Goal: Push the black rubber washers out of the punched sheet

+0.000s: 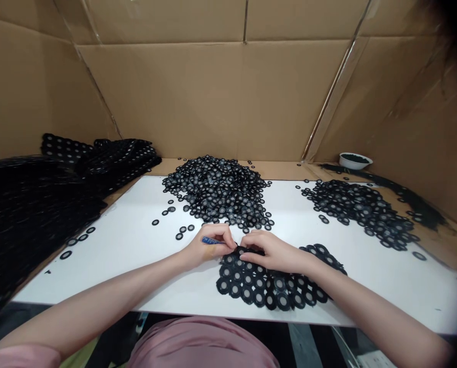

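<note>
My left hand (212, 245) is closed around a slim tool with a blue handle (210, 240) that carries pale lettering. Its tip is hidden by the fingers, so its exact kind cannot be made out. Beside it, my right hand (265, 250) grips the upper left edge of a panel of joined black rings (247, 280) between thumb and fingers. The fingertips of both hands almost meet at that edge. The panel lies on the white board, running right beneath my right wrist, with pale centres showing in its rings.
A large heap of loose black rings (216, 189) stands behind my hands on the white board (136, 250). A second heap (359, 209) lies right, near a white bowl (355, 161) of dark bits. Black ringed fabric (117, 158) is piled left. Cardboard walls (213, 97) enclose the back and sides.
</note>
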The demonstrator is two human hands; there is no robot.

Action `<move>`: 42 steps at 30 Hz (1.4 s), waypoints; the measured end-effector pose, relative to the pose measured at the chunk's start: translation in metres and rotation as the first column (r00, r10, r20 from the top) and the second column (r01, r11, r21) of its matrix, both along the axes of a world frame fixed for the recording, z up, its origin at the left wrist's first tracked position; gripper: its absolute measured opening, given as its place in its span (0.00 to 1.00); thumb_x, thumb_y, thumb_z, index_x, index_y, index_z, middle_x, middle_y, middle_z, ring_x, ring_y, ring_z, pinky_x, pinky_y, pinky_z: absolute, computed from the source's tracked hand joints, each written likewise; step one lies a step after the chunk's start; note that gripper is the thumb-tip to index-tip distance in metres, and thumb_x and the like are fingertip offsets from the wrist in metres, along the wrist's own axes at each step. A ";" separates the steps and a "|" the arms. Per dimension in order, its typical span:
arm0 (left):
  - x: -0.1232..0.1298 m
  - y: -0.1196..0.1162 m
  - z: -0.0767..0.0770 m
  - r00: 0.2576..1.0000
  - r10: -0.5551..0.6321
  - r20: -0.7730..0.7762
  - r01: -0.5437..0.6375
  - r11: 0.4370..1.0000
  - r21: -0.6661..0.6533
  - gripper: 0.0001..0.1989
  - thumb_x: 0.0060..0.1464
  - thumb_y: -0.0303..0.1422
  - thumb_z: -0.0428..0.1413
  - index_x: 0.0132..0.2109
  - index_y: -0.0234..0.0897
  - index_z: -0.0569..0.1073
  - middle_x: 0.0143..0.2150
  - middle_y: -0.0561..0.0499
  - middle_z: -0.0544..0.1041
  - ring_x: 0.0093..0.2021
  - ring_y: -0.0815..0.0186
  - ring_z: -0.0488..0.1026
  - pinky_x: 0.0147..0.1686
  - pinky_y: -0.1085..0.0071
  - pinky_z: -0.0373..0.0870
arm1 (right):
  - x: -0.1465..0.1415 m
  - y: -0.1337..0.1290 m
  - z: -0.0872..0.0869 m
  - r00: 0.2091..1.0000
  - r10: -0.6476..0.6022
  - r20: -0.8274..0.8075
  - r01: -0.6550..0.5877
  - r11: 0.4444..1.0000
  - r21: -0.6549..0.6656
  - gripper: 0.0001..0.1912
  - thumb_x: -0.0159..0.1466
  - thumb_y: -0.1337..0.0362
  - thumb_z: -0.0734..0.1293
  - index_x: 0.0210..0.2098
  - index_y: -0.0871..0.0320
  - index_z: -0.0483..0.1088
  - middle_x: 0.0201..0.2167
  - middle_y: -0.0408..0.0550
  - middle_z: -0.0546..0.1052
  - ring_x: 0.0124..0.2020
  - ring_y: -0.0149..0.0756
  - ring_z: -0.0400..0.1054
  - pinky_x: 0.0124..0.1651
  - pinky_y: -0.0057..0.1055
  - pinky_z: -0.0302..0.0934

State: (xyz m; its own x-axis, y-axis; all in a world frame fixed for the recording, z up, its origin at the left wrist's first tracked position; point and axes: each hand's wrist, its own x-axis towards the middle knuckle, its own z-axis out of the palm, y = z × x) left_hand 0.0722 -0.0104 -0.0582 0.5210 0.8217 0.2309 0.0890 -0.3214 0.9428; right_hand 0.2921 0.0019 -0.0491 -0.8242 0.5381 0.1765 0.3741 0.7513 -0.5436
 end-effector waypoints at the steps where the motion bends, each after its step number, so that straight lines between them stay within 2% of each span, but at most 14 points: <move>1: 0.000 0.000 -0.001 1.000 -0.001 -0.001 0.001 1.000 0.000 0.06 0.48 0.31 0.60 0.28 0.30 0.74 0.31 0.48 0.73 0.32 0.67 0.71 0.33 0.73 0.66 | 0.000 0.000 0.000 1.000 -0.001 -0.001 0.001 1.000 0.000 0.13 0.66 0.62 0.62 0.27 0.59 0.59 0.25 0.41 0.65 0.30 0.32 0.59 0.35 0.27 0.52; 42: 0.000 0.003 -0.002 0.999 -0.012 -0.029 0.012 1.000 -0.004 0.07 0.48 0.31 0.60 0.28 0.31 0.74 0.31 0.47 0.74 0.33 0.66 0.71 0.33 0.73 0.66 | -0.001 -0.001 -0.001 1.000 -0.014 0.026 0.014 1.000 0.028 0.13 0.66 0.61 0.62 0.27 0.59 0.59 0.26 0.42 0.65 0.29 0.32 0.59 0.35 0.28 0.53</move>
